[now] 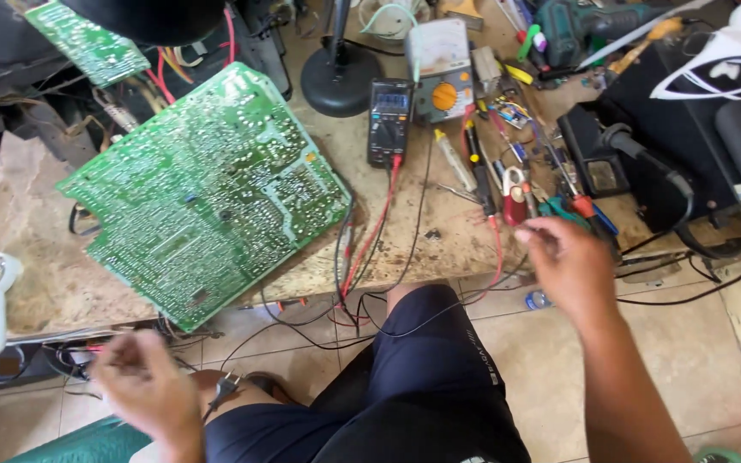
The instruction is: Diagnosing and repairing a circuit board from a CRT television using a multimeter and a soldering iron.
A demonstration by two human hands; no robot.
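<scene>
Worn wooden workbench [439,231] (tool-strewn), green circuit board [207,193], tiled floor [542,360]

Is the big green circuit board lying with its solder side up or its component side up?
Solder side up: the circuit board shows pale traces and solder points, with no parts standing on its visible face.

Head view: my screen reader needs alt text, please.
A large green circuit board lies solder-side up on a cluttered workbench. The left hand hovers blurred below it; the right hand reaches toward tools beside a black multimeter.
</scene>
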